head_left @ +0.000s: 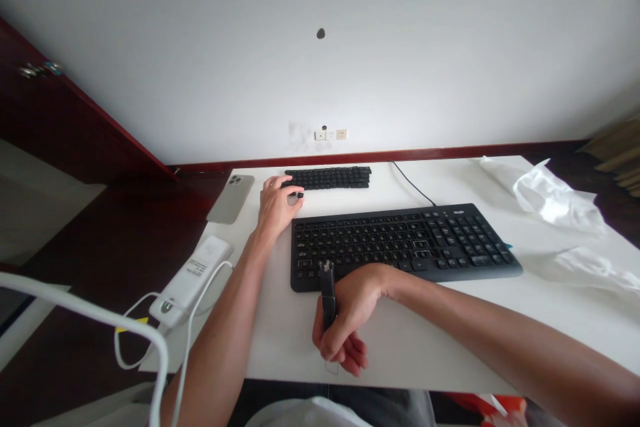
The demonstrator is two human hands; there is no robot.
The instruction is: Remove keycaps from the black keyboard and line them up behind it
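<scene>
My left hand (278,203) reaches to the far left of the table, thumb and forefinger closed around a small black keycap (300,195). Just beyond its fingertips lie several loose black keycaps (330,178), laid out in tight rows. Wrapped in my right hand (345,320), in front of the keyboard, is a slim black tool (327,293) with a pronged, metallic-looking tip pointing up and away from me. The black keyboard (400,240) lies between the hands and the right side; many positions in its main block look bare. My right wrist covers part of its front edge.
A phone (231,199) lies at the table's back left, with a white power strip (193,277) and white cable (187,347) before it. Crumpled white plastic (555,197) lies on the right. The keyboard's cable (415,183) runs back toward the wall.
</scene>
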